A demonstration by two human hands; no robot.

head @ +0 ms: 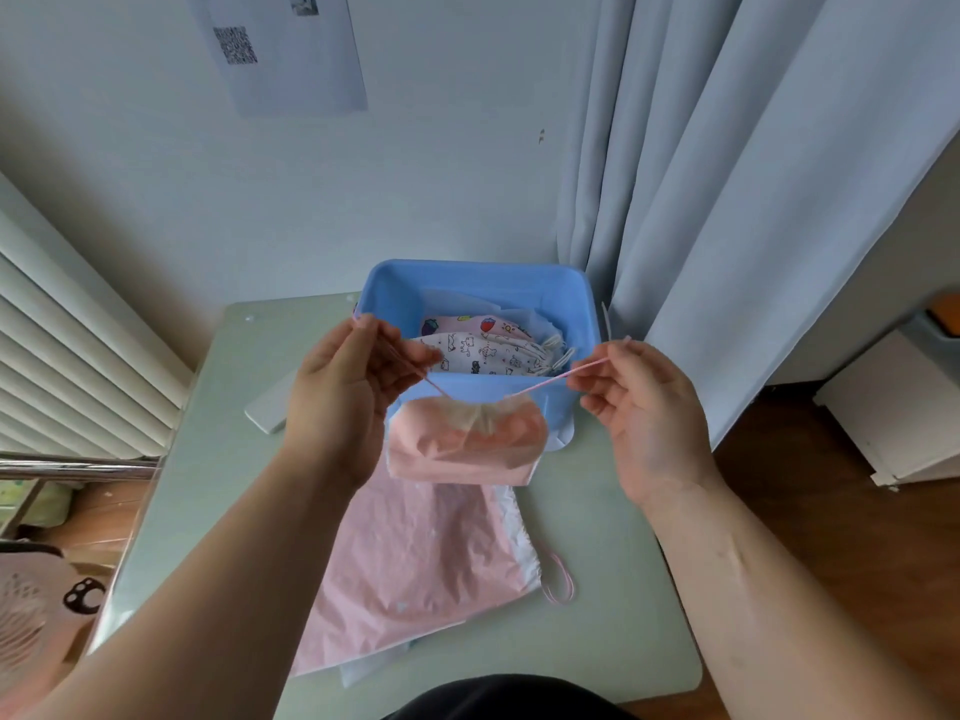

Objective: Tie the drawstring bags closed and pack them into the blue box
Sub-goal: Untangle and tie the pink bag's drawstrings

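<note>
Desk: pale green top, fills the mid of the view, w/ a grey curtain hanging at its far right corner. Paper sheet w/ a QR code on the wall above.

Blue box: at the far edge of the desk, open top. Inside lie printed bags, one w/ cats and one w/ strawberries, cords bunched at the right side.

Flat pink bag: lies on the desk near the person, on top of a white one that shows at its right edge. Its pink cord loop rests on the desk just beside its right corner.

Small pink bag: held up in the air betw. both hands, just in front of the box's near wall and above the flat bag. Mouth gathered tight at top centre.

Left hand: fingers curled, pinching the left end of the drawstring.

Right hand: thumb and fingers pinch the right end. Cord runs taut from each hand down to the gathered mouth, in a shallow V.
</note>
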